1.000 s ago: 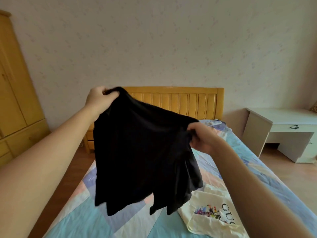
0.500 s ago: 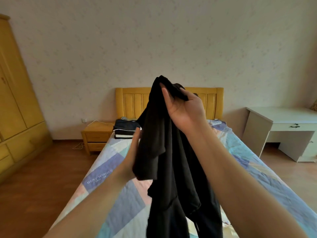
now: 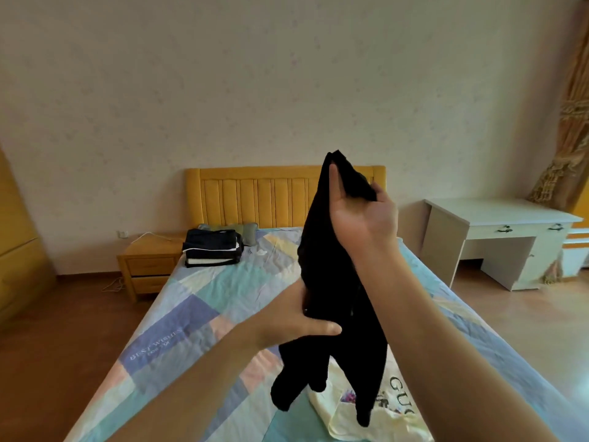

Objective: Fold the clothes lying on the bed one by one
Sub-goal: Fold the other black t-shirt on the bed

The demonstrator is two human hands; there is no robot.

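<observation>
A black garment (image 3: pixel 331 291) hangs lengthwise in the air above the bed (image 3: pixel 197 317). My right hand (image 3: pixel 360 215) grips its top end, raised in front of the headboard, thumb up and fingers curled round the cloth. My left hand (image 3: pixel 296 323) holds the garment lower down at its left side, thumb across the front, fingers hidden behind the cloth. Under its hanging ends a cream T-shirt (image 3: pixel 376 413) with a colourful print lies flat on the patchwork sheet. A stack of folded dark clothes (image 3: pixel 212 248) sits near the headboard on the left.
A yellow headboard (image 3: pixel 255 196) closes the far end of the bed. A wooden nightstand (image 3: pixel 149 263) stands left of it and a white desk (image 3: pixel 497 237) to the right. A wardrobe (image 3: pixel 16 250) lines the left wall; curtains (image 3: pixel 570 129) hang at far right.
The garment went from spread wide between both hands to doubled and hanging from my right hand. My left hand slid down its left side. The view tilted, showing more bed.
</observation>
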